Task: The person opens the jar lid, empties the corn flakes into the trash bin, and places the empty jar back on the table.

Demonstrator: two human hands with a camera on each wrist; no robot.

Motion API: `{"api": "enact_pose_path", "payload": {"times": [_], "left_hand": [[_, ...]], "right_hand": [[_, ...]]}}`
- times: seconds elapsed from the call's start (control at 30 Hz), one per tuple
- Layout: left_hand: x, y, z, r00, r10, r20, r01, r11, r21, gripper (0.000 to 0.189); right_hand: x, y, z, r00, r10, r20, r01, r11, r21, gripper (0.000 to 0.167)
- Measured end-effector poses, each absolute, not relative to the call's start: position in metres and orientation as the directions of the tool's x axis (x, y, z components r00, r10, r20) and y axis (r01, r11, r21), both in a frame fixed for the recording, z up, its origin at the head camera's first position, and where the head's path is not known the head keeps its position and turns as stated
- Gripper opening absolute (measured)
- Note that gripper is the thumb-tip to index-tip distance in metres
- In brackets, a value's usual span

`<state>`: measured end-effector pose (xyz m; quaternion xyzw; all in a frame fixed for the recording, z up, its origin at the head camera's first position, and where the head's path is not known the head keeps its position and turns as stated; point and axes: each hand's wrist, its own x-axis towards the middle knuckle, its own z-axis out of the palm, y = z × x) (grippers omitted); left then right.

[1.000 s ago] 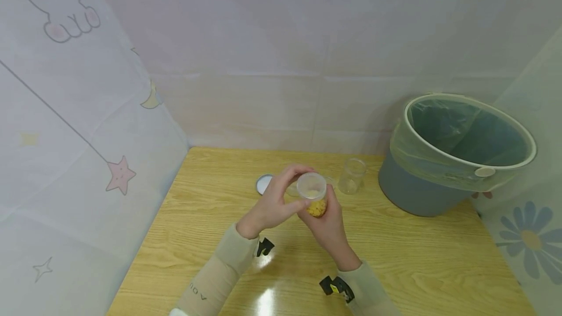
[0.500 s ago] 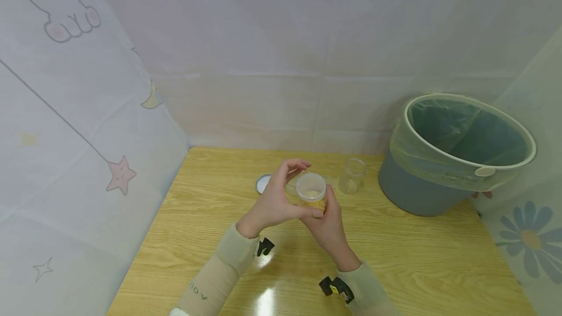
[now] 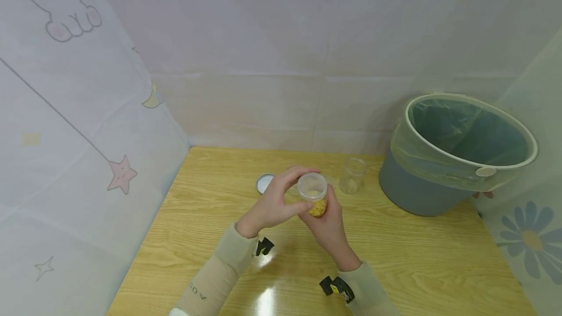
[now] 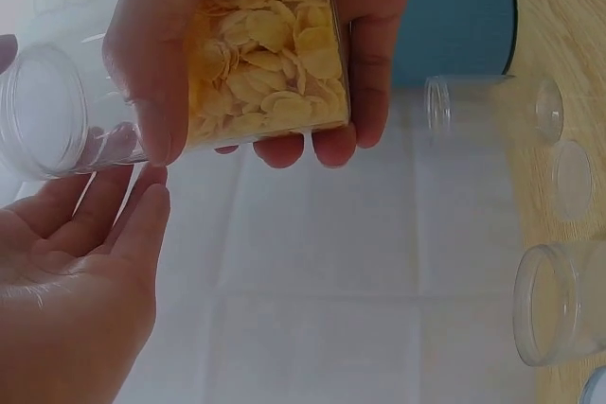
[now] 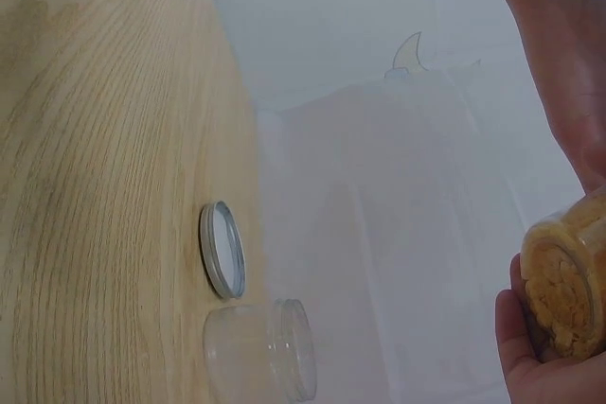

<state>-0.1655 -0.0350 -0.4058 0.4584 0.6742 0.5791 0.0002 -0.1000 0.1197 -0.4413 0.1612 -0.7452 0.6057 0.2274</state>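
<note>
A clear plastic jar of yellow flakes is held upright above the table between both hands. My right hand grips the lower body; in the left wrist view its thumb and fingers wrap around the flakes-filled part. My left hand curls around the upper rim, thumb on the near side and fingers on the far side. Whether the translucent top is an open mouth or a clear cap, I cannot tell. In the right wrist view the jar's base shows, packed with flakes.
An upright clear jar stands behind the hands to the right. Another clear jar, partly hidden by my left hand, is beside a silver-rimmed lid. A clear disc lies between the jars. A lined bin stands at right.
Half a second ago my left fingers were lifted off the far rim, with the thumb reaching further right. Now they lie around the rim again. My right hand has kept its grip.
</note>
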Motion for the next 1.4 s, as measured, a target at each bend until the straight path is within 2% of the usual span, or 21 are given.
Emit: {"api": "enact_pose_path", "payload": {"times": [0.43,0.57,0.67,0.77,0.9,1.03,1.2,1.4], "left_hand": [[-0.1643,-0.0311,-0.4024,-0.688,0.546,0.479,0.542,-0.053,0.838,0.055],[-0.1628,-0.0287,-0.4034,-0.714,0.538,0.447,0.509,-0.039,0.86,0.062],[-0.1618,-0.029,-0.4038,-0.702,0.559,0.441,0.516,-0.027,0.856,0.071],[-0.1625,-0.0305,-0.4053,-0.664,0.587,0.462,0.548,-0.037,0.836,0.077],[-0.1648,-0.0324,-0.4077,-0.608,0.609,0.509,0.589,-0.085,0.804,0.073],[-0.1657,-0.0331,-0.4078,-0.578,0.614,0.538,0.613,-0.109,0.783,0.064],[-0.1653,-0.0334,-0.4063,-0.586,0.603,0.541,0.624,-0.089,0.776,0.055],[-0.1632,-0.033,-0.4041,-0.647,0.576,0.5,0.581,-0.051,0.812,0.053]], "right_hand": [[-0.0994,0.1171,-0.4385,-0.836,0.03,0.549,-0.524,0.256,-0.812,0.057],[-0.0989,0.1165,-0.4381,-0.844,0.031,0.536,-0.513,0.25,-0.822,0.056],[-0.0983,0.1173,-0.4379,-0.852,0.028,0.523,-0.502,0.244,-0.83,0.056],[-0.0977,0.1183,-0.4382,-0.858,0.03,0.512,-0.493,0.231,-0.839,0.055],[-0.0978,0.119,-0.4393,-0.859,0.037,0.511,-0.493,0.212,-0.844,0.054],[-0.0982,0.1191,-0.4402,-0.854,0.039,0.52,-0.502,0.205,-0.84,0.053],[-0.0987,0.1194,-0.4411,-0.845,0.039,0.534,-0.515,0.214,-0.83,0.053],[-0.099,0.1197,-0.4421,-0.836,0.03,0.547,-0.527,0.23,-0.818,0.055]]}}
